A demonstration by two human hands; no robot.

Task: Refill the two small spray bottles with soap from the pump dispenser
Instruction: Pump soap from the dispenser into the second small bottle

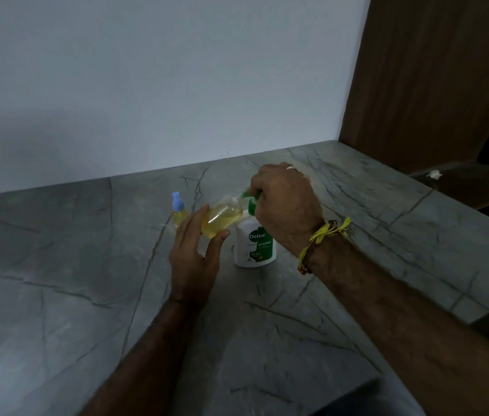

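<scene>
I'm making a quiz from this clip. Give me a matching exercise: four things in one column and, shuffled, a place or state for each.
Things:
1. uncapped small clear bottle of yellow liquid
2. blue-capped small spray bottle
3. white and green pump dispenser
4. right hand

States:
A. stands upright on the grey countertop, under the right hand
B. on the green pump head
C. stands alone near the wall
D. tilted, held by the left hand

Pairs: 1-D, 2-C, 3-A, 4-B

surface (87,280): grey, dark veins | held bottle (222,217): clear, yellow soap | standing bottle (178,213): yellow, blue cap | dispenser (255,244): white, green label, green pump | wristband (324,235): yellow
</scene>
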